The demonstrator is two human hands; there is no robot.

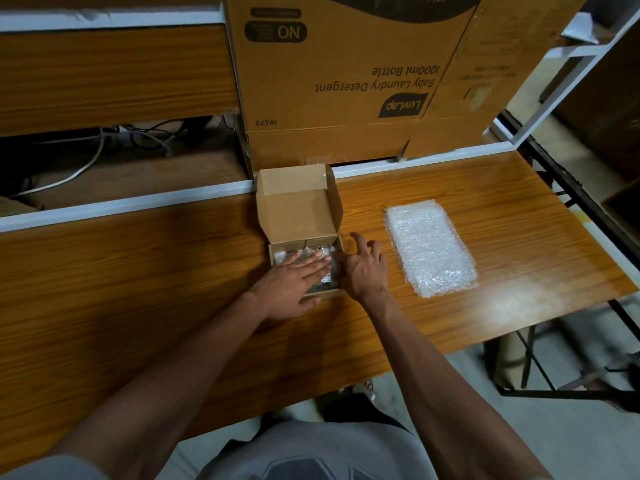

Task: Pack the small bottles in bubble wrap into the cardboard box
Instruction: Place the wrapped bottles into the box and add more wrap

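The table [138,289] is orange-brown with a streaked wood-grain pattern and a white edge strip. The small cardboard box [299,206] at centre is plain tan. The bubble wrap sheet [429,247] right of centre is clear-white, dotted with bubbles. The large carton [346,81] at the top is brown with black print.

"LuvLap Baby Laundry Detergent" on big carton [346,81]

Dim scene, glare on table [519,299] right, dark left, edges warped
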